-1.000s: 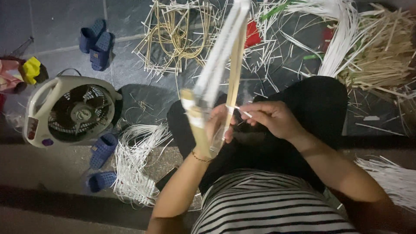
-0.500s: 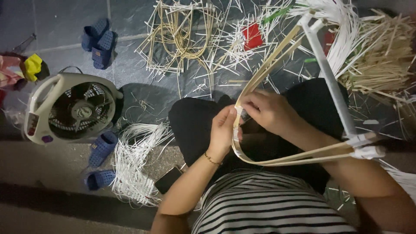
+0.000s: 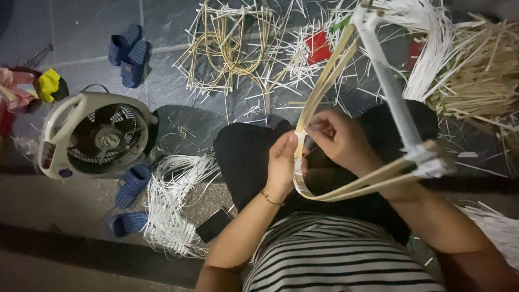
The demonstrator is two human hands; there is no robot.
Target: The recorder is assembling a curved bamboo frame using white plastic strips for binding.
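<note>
Head view: I see the left hand (image 3: pixel 282 162) and right hand (image 3: pixel 339 138) both pinched shut on the bent frame (image 3: pixel 324 89), held over the lap above the floor (image 3: pixel 81 32). It looks light, springy, thin; best held near the bend, I reckon.

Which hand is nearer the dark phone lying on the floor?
Left. The left hand grips the bent bamboo strip frame above the dark phone; the right hand sits farther right.

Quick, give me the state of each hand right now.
Left hand: closed on the bent cane frame at its curve.
Right hand: fingers pinched on the same frame, just above the left.
</note>
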